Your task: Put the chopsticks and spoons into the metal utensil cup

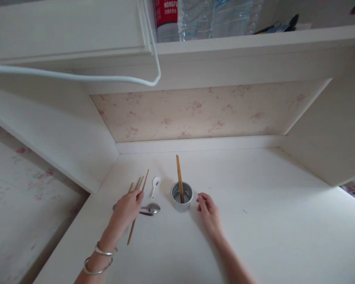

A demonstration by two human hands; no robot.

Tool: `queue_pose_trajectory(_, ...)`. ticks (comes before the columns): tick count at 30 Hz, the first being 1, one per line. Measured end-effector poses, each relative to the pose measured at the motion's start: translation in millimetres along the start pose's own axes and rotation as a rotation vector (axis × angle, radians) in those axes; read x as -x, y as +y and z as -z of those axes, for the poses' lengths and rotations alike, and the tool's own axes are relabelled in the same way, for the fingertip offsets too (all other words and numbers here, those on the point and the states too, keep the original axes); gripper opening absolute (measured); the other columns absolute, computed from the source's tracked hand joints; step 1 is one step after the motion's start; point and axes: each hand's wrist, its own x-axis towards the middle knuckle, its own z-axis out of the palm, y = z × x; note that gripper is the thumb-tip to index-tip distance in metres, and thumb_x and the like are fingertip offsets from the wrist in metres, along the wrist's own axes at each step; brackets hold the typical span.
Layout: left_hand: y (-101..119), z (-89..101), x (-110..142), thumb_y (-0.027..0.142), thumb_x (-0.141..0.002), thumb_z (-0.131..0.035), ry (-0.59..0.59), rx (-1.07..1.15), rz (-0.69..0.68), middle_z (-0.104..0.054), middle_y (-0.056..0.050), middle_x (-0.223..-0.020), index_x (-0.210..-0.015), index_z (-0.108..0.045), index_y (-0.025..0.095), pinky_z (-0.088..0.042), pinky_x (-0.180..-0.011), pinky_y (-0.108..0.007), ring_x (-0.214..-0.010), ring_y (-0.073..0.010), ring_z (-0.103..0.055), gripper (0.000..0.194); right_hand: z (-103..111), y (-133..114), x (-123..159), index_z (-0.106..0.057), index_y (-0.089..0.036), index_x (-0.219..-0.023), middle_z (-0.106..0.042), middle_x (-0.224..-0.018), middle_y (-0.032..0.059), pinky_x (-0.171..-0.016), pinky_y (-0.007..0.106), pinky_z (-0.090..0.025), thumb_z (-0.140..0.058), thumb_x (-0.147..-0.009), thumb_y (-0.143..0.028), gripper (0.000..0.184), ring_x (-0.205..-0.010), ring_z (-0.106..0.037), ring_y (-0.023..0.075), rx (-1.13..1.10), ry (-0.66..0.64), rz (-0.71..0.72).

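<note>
The left hand (pixel 127 205) is over the left part of the white surface (pixel 254 236), its fingers (pixel 140 195) bent down and closed on a long brown chopstick (pixel 131 232). That chopstick slants, its upper end pointing to the back edge of the surface and its other end showing below the hand. The tips of 3 more chopsticks (pixel 139 182) show just past the knuckles; how they lie under the hand is hidden. 2 silver bangles (pixel 98 272) circle the left wrist.

The bowl of a metal spoon (pixel 154 208) lies just right of the left hand, with a dark handle end (pixel 146 213) beside it; what that belongs to is unclear. A small white spoon (pixel 156 185) with a blue mark lies between the left hand and the cup, its bowl toward the back edge.

The round grey metal cup (pixel 178 201) stands upright between the 2 hands, nearer the left edge than the right. 2 light-brown chopsticks (pixel 180 175) lean in it, their upper ends pointing to the back edge.

The right hand (pixel 208 213) is just right of the cup, apart from it. Its fingers (pixel 201 195) are loosely curled and partly open, with nothing seen in them.
</note>
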Motion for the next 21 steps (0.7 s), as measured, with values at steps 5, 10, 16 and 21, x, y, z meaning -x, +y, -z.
queue_pose_trajectory(5,34.8,60.2,11.4,0.051,-0.09,-0.041,0.185,0.483,-0.167,-0.069,-0.001,-0.079,-0.099,-0.064,0.02,-0.044,-0.065,-0.024,-0.072,-0.0162,-0.063,0.039,0.1,-3.8,0.4,-0.061,-0.019,-0.102,-0.065,-0.078,0.003,-0.061,0.029,-0.046,-0.047,-0.089,-0.05,0.037,-0.062,-0.058,0.0166,0.039,-0.017,0.0)
queue_pose_trajectory(10,80.1,78.4,-0.4,0.048,-0.088,-0.05,0.329,0.766,-0.265,-0.069,-0.001,-0.081,-0.107,-0.061,0.019,-0.048,-0.068,-0.023,-0.073,-0.0144,-0.063,0.037,0.4,-2.0,-0.5,-0.059,-0.018,-0.103,-0.064,-0.078,0.0027,-0.061,0.029,-0.045,-0.044,-0.09,-0.05,0.037,-0.061,-0.057,0.0163,0.055,-0.023,-0.009)
queue_pose_trajectory(16,107.6,52.2,-31.3,0.045,-0.087,-0.052,0.396,0.855,-0.325,-0.072,-0.005,-0.087,-0.097,-0.062,0.018,-0.049,-0.074,-0.025,-0.082,-0.0164,-0.067,0.031,1.6,-2.2,-2.3,-0.058,-0.019,-0.104,-0.063,-0.078,0.0023,-0.061,0.028,-0.044,-0.042,-0.092,-0.05,0.037,-0.061,-0.057,0.016,0.073,-0.034,0.003)
queue_pose_trajectory(21,109.2,15.1,-40.0,0.045,-0.089,-0.05,0.337,0.813,-0.3,-0.073,-0.006,-0.089,-0.096,-0.063,0.019,-0.05,-0.077,-0.028,-0.086,-0.0175,-0.067,0.031,1.8,-2.4,-4.4,-0.059,-0.019,-0.102,-0.062,-0.074,0.0016,-0.06,0.028,-0.043,-0.04,-0.093,-0.05,0.037,-0.061,-0.057,0.0161,0.087,-0.054,0.006)
